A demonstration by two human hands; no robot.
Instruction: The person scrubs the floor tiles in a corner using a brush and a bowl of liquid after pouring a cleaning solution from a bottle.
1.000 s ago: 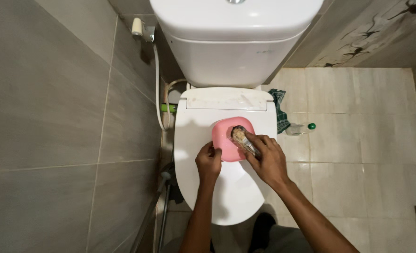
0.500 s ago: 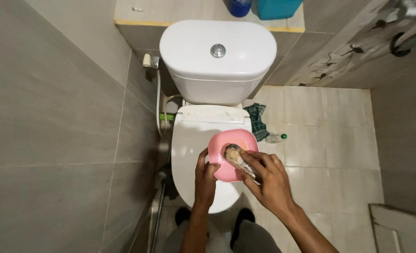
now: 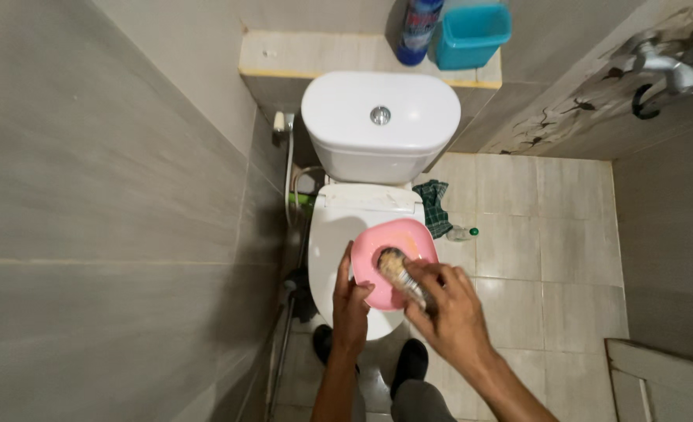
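Note:
A pink plastic bowl [image 3: 413, 238] is held above the shut white toilet lid [image 3: 332, 234]. My left hand [image 3: 352, 301] grips the bowl's near left rim. My right hand [image 3: 450, 309] holds a small clear packet of brownish stuff [image 3: 397, 270], its open end tipped into the bowl. Both forearms reach up from the bottom of the view. What lies inside the bowl is mostly hidden by the packet.
The white cistern [image 3: 380, 125] stands behind the lid. A blue bottle [image 3: 417, 30] and a teal tub [image 3: 471, 33] sit on the ledge. A dark checked cloth [image 3: 436, 205] and a small bottle [image 3: 462, 232] lie on the floor tiles. A tap [image 3: 663, 66] juts from the right wall.
The view has pulled back and tilted up, showing the ledge and tap. The bowl has come up off the lid toward me, both hands still on bowl and packet.

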